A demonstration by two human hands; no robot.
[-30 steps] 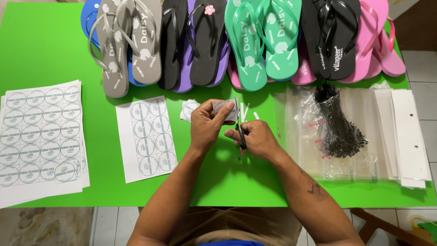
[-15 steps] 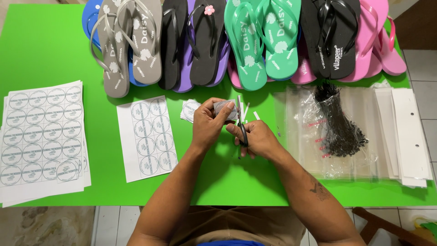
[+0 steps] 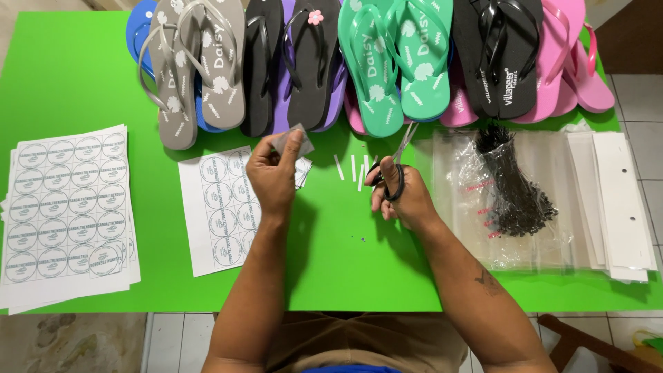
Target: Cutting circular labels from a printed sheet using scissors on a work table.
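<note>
Gripping a small cut paper piece [image 3: 293, 138] between thumb and fingertips, the left hand [image 3: 274, 176] hovered above the green table [image 3: 76, 76], just over the upper edge of a sheet of round labels [image 3: 219, 211]. The right hand [image 3: 400, 193] had its fingers closed through the black handles of a pair of scissors [image 3: 395, 160], whose blades pointed up toward the teal flip-flops [image 3: 397, 59]. Between the two hands lay several thin white paper strips [image 3: 352, 169]. A stack of label sheets [image 3: 65, 211] sat at the far left; clear plastic bags [image 3: 539, 200] holding black fasteners [image 3: 514, 183] lay right of the scissors.
</note>
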